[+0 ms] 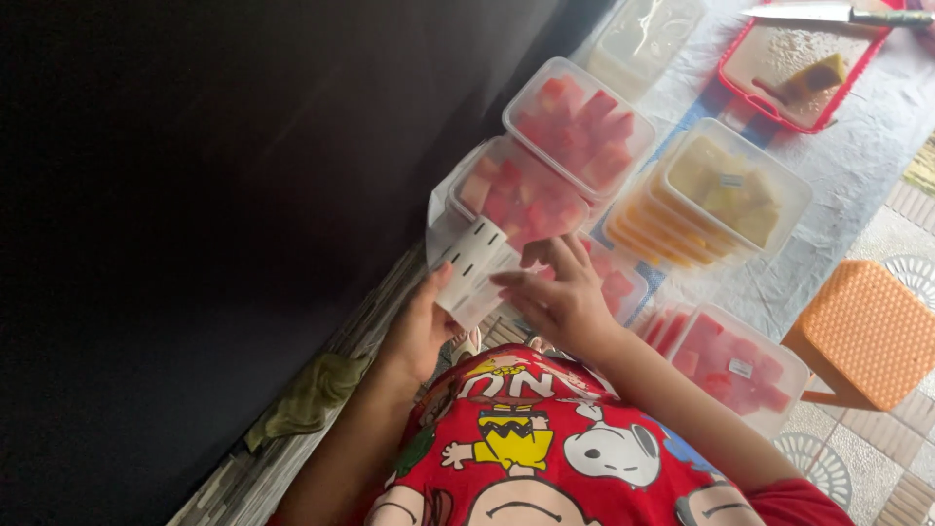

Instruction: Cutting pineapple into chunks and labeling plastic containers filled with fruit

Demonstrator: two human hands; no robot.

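White label strip [474,268] pinched in your left hand [417,331], right hand [560,297] fingers picking at it; yellow tub [737,185] & one red tub [742,368] labelled, others not.

— What sort of place is this?

— A home food-prep spot, set low over a tiled floor [901,248].

— What shows that?

— Clear tubs of cut red fruit [579,125] and yellow fruit [730,185] on a cloth-covered surface [857,146], a red cutting board [799,63] with a knife [838,14], and an orange plastic stool [867,331].
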